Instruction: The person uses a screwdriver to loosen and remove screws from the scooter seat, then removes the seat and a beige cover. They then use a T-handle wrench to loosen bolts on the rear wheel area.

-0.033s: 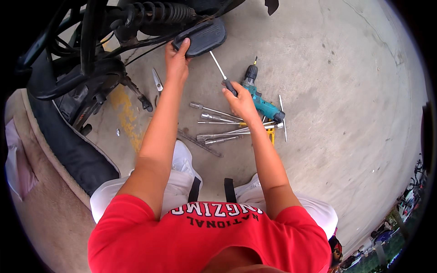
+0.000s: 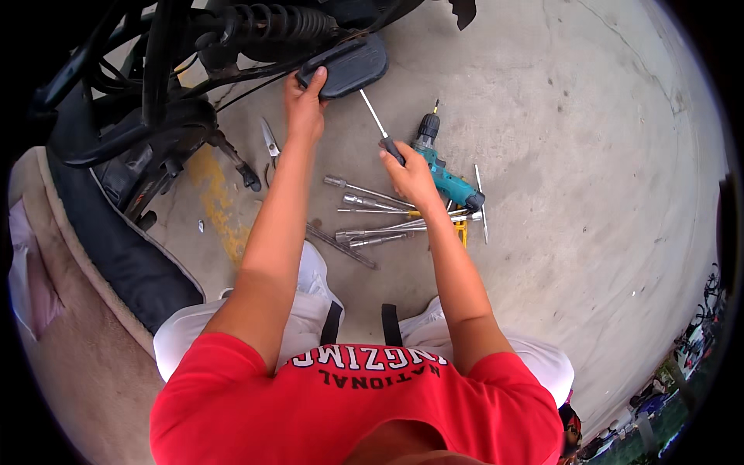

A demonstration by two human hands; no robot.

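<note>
My left hand grips the near-left edge of a black rubber footrest pad below the vehicle's black frame, thumb on top. My right hand is closed around the black handle of a screwdriver; its metal shaft runs up to the pad's underside, where the tip is hidden. A teal cordless drill lies just right of my right hand. Several metal socket wrenches lie fanned on the concrete below it, near a yellow item. Scissors lie left of my left wrist.
A black scooter-like vehicle fills the upper left, with a coil shock, tubes and a stand. A dark padded piece and tan fabric lie at left. The floor is concrete. Cluttered objects line the lower-right rim.
The footrest pad, both hands and the screwdriver have shifted very slightly down and right. The grips look the same.
</note>
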